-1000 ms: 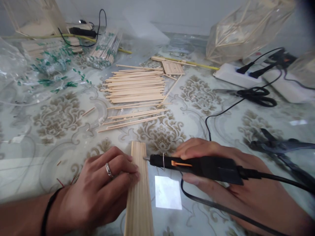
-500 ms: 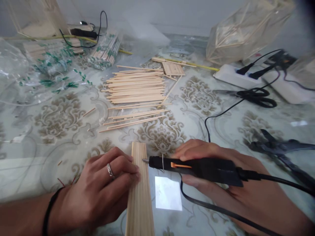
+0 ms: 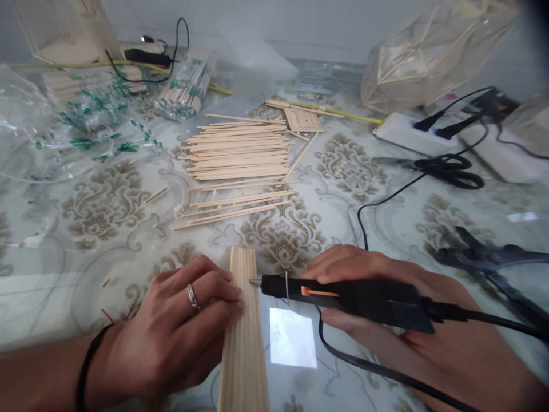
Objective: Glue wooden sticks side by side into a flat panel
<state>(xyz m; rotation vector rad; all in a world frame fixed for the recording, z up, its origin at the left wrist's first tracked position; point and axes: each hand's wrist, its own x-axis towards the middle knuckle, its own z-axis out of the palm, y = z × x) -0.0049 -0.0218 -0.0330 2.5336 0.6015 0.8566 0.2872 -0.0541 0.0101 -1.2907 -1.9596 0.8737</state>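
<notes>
A narrow panel of wooden sticks (image 3: 244, 349), laid side by side, runs from the lower edge towards the middle. My left hand (image 3: 189, 326), with a ring on one finger, is closed on its left edge, fingertips on the top face. In my right hand (image 3: 377, 269) lies a black hot glue gun (image 3: 364, 300) with an orange trigger and a thin wire stand. Its metal nozzle points left, at the panel's right edge near the far end; whether it touches the wood I cannot tell. The gun's cable passes off to the right.
Loose wooden sticks (image 3: 240, 151) lie in rows beyond the panel. Bagged sticks (image 3: 184, 86) and crumpled plastic wrappers (image 3: 90, 120) are at back left. To the right are scissors (image 3: 446, 166), pliers (image 3: 493, 257), a white power strip (image 3: 412, 133) and a stick frame (image 3: 429, 57) in film.
The glue gun has shifted slightly to the right, its rear end a little lower. My left hand and the panel have hardly moved.
</notes>
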